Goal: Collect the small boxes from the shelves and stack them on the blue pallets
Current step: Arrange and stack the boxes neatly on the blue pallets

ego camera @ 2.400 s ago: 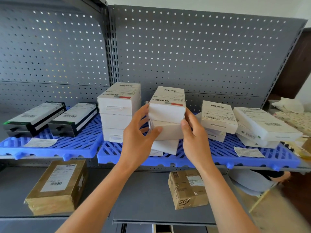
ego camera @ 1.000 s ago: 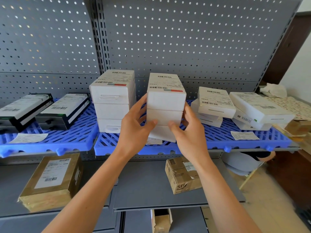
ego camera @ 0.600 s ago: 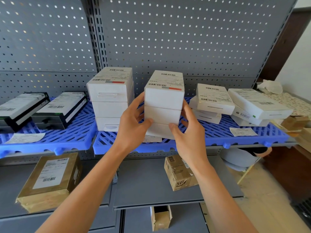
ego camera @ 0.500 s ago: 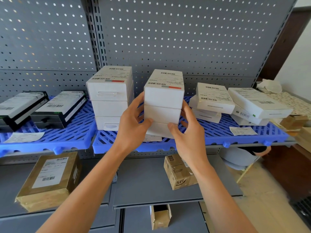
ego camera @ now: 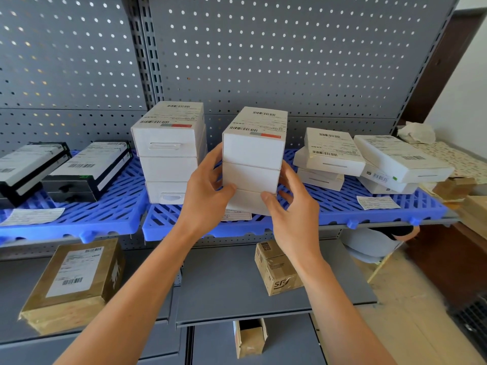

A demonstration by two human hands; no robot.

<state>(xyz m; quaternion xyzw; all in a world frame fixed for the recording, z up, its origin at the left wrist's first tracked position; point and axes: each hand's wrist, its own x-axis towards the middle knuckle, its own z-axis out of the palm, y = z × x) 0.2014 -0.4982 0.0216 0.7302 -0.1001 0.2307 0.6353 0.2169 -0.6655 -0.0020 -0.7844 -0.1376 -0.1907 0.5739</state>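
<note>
Both hands clasp the middle stack of white boxes (ego camera: 252,164) low on its sides: left hand (ego camera: 208,191) with thumb pressed on the front of the bottom box, right hand (ego camera: 295,209) likewise, fingers wrapped behind. The stack stands on the right blue pallet (ego camera: 329,219), three boxes high, the bottom one sitting slightly askew.

Progress, as judged: well advanced. On that pallet stand a second three-box white stack (ego camera: 170,154) and, to the right, two looser flat piles (ego camera: 329,156) (ego camera: 400,164) of roughly three boxes each. The left blue pallet (ego camera: 87,227) carries two black-and-white boxes (ego camera: 60,172).

Outstanding: two brown parcels, one large (ego camera: 73,283) and one small (ego camera: 276,267), lie on the lower grey shelf (ego camera: 224,285); another opened carton (ego camera: 249,338) shows below.
</note>
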